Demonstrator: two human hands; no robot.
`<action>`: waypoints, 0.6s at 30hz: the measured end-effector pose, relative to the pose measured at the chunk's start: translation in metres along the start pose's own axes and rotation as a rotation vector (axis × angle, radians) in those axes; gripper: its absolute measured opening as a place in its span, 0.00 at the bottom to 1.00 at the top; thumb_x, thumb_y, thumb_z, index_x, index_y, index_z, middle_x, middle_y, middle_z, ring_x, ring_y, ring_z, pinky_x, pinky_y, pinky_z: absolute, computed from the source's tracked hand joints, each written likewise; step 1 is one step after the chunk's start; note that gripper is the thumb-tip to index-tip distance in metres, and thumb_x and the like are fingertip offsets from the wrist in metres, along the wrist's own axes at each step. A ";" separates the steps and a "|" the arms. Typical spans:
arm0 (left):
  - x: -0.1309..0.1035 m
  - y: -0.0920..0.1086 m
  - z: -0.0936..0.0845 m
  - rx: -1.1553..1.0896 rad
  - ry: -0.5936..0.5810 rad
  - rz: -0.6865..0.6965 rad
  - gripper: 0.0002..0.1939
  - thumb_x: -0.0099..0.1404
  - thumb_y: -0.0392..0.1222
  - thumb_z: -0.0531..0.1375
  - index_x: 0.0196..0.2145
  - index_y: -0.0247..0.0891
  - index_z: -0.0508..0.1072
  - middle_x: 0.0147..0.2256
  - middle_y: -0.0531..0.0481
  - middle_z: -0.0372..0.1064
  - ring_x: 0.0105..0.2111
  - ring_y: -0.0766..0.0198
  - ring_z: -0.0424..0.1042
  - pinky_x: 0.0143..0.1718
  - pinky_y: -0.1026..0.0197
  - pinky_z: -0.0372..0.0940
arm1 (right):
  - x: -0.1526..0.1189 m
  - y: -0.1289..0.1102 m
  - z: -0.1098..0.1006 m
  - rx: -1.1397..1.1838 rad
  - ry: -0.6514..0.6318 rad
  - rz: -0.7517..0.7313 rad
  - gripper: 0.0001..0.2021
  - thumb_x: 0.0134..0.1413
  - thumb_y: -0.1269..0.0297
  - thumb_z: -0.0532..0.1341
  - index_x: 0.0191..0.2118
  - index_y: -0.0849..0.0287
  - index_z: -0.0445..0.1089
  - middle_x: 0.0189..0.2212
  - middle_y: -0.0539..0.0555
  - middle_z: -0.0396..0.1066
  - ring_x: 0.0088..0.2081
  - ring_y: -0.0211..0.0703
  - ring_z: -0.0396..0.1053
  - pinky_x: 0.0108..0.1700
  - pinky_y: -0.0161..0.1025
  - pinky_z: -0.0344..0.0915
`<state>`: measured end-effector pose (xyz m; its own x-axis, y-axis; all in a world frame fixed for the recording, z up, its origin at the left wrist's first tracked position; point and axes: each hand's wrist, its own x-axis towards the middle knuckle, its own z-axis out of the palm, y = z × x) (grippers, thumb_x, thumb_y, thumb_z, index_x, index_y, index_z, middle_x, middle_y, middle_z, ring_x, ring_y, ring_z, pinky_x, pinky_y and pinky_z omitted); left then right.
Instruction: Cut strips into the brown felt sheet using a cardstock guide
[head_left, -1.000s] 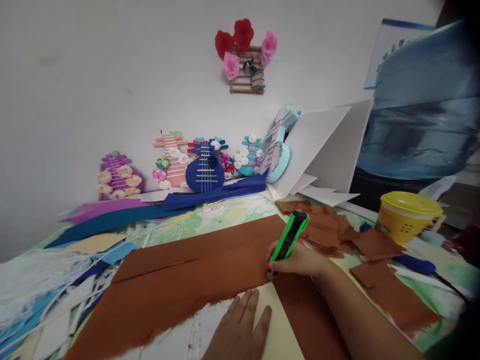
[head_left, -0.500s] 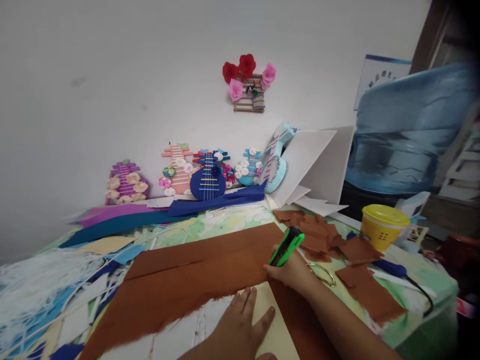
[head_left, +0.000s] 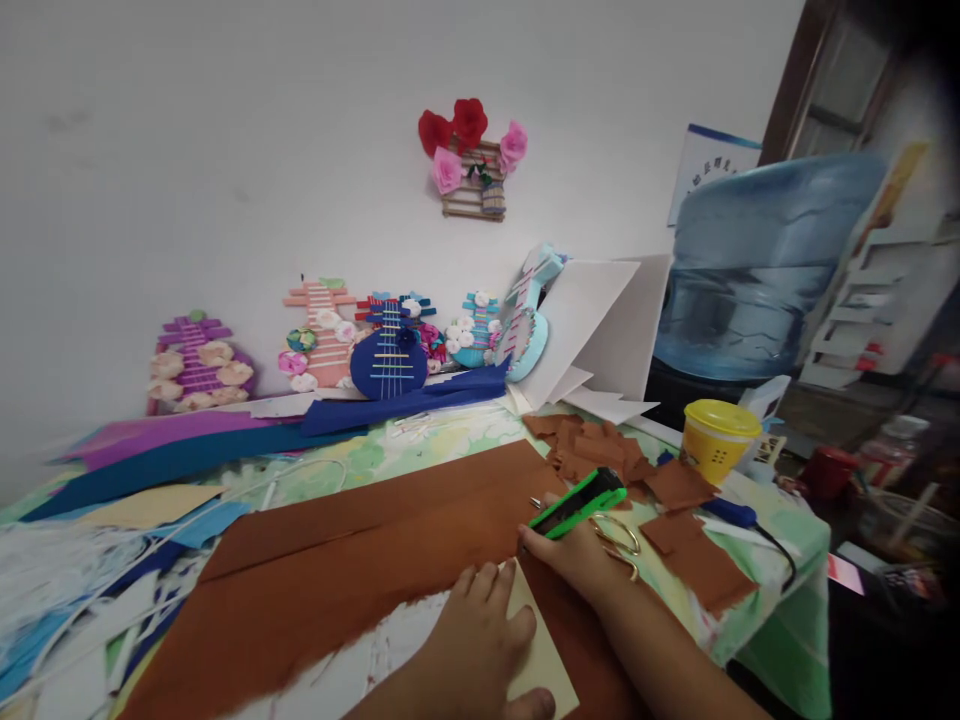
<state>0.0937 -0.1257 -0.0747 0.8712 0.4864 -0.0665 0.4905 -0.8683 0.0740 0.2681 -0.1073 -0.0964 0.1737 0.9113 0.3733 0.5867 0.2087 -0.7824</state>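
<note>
Near the bottom centre, my left hand [head_left: 480, 640] presses down with fingers spread on a cream sheet [head_left: 544, 650] and a white board [head_left: 382, 640]. These lie on a large brown sheet [head_left: 337, 540]. To its upper right, my right hand [head_left: 570, 550] is wrapped round a green and black utility knife [head_left: 581, 502], which tilts with its tip to the left, above the brown sheet near the top corner of the cream sheet. A gold ring-shaped piece [head_left: 619, 535] shows just behind my right hand.
Brown scraps [head_left: 697, 560] and a yellow tub [head_left: 720, 440] are on the right. White strings and paper strips [head_left: 45, 570] cover the left. Paper instruments [head_left: 388, 350] and white boards [head_left: 585, 310] stand along the wall, by a water bottle [head_left: 750, 270].
The view has turned to the right. The knife in my right hand has tipped flatter, and its tip now shows. The fingers of my left hand have drawn slightly closer together and bent.
</note>
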 end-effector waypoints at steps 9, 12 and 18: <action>-0.001 -0.004 0.001 -0.087 0.002 0.004 0.34 0.56 0.63 0.49 0.50 0.32 0.61 0.56 0.29 0.43 0.53 0.38 0.47 0.50 0.40 0.44 | 0.000 -0.002 0.004 -0.169 -0.078 -0.054 0.09 0.42 0.60 0.57 0.24 0.56 0.56 0.18 0.46 0.58 0.23 0.37 0.58 0.28 0.35 0.57; -0.003 -0.003 0.001 -0.124 -0.004 0.003 0.37 0.57 0.62 0.49 0.55 0.32 0.55 0.57 0.30 0.41 0.54 0.38 0.45 0.51 0.40 0.42 | 0.000 -0.003 0.004 -0.172 -0.086 -0.055 0.09 0.43 0.60 0.56 0.23 0.56 0.54 0.18 0.46 0.57 0.22 0.37 0.57 0.27 0.36 0.57; -0.006 -0.001 0.000 -0.175 -0.014 -0.048 0.41 0.57 0.61 0.47 0.58 0.27 0.47 0.58 0.33 0.37 0.56 0.41 0.42 0.53 0.43 0.40 | -0.001 -0.005 -0.002 -0.073 -0.050 -0.066 0.11 0.44 0.61 0.56 0.22 0.56 0.51 0.18 0.46 0.55 0.22 0.37 0.57 0.28 0.36 0.58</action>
<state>0.0878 -0.1277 -0.0741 0.8470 0.5243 -0.0875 0.5286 -0.8134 0.2429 0.2671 -0.1096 -0.0918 0.0938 0.9133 0.3964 0.6517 0.2447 -0.7179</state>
